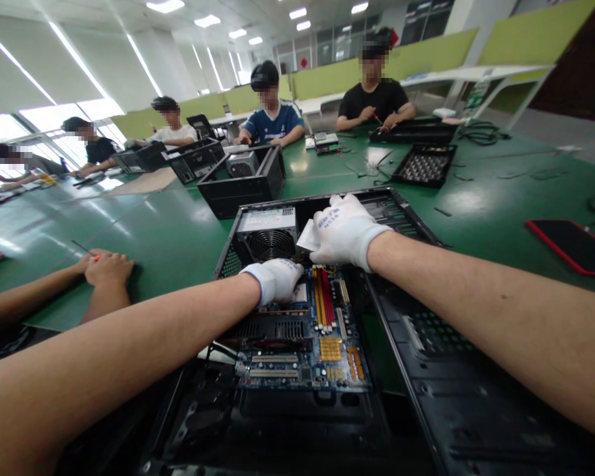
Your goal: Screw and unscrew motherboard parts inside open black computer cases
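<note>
A computer case lies open in front of me, with a blue motherboard inside. My right hand, in a white glove, is closed on a thin white piece, maybe paper or a wipe, above the board's far edge. Also gloved, my left hand rests over the board beside the processor area; its fingers look apart, their tips partly hidden. Beyond it sits the power supply with its round fan. Red and yellow memory slots lie just nearer than my right hand.
At left, a neighbour's hands hold a screwdriver. Another open case stands beyond mine. On the green table are a black tray of parts, loose cables and a red-edged phone. Several people work across the table.
</note>
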A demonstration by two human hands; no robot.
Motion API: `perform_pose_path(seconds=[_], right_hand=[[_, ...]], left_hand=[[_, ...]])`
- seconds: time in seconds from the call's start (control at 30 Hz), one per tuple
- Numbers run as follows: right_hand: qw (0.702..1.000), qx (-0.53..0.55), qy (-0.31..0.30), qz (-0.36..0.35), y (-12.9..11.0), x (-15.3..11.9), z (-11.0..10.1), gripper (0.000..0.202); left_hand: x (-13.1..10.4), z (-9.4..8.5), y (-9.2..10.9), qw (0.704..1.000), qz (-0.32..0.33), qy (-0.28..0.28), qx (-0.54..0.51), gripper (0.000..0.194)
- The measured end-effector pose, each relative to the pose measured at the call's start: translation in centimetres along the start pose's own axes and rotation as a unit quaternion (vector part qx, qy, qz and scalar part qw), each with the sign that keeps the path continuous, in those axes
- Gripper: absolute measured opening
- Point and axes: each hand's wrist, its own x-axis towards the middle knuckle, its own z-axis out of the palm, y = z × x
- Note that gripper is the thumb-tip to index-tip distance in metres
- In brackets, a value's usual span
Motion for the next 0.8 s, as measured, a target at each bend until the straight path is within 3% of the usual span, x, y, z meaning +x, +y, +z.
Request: perform_pose_path(seconds=[0.13,0.4,0.8], right_hand=[[1.000,0.009,-0.001,-0.005,-0.01,0.01,0.13,0.061],[1.000,0.021,0.000,-0.007,-0.07,-0.14,0.01,0.062],[1.000,0.013,-0.006,-0.009,-0.10,-0.13,-0.02,0.062]], left_hand=[[-0.08,-0.41,0.25,0.998,-0.021,-0.049,0.027,0.053],[0.06,0.04,0.18,0.999,0.033,-0.007,0.013,0.050],[0.52,0.08,-0.16,0.999,0.027,-0.026,0.012,0.047]])
